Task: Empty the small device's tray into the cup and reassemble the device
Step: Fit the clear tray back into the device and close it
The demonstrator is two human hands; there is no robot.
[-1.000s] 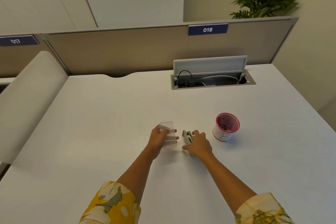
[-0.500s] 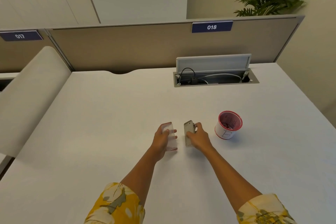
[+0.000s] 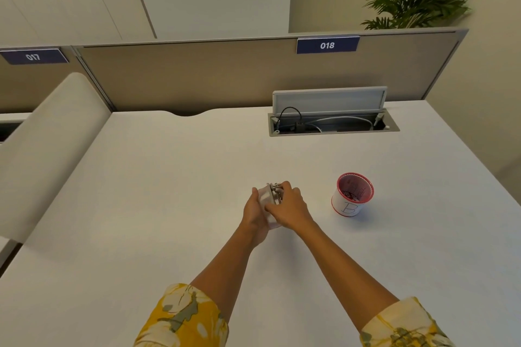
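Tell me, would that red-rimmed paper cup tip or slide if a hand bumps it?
The cup looks like thin paper with only a little dark material at the bottom, so it is probably light and slides easily on the smooth desk. It stands upright and fairly squat, so a low nudge likely shifts rather than topples it.

— Any writing you can make out from here?

— Two blue plates on the desk divider: the right plate (image 3: 327, 45) says "018", the left plate (image 3: 33, 56) says "017".

— And the cup (image 3: 352, 196)?

— A hand-drawn "B" on its white side. Nothing else legible.
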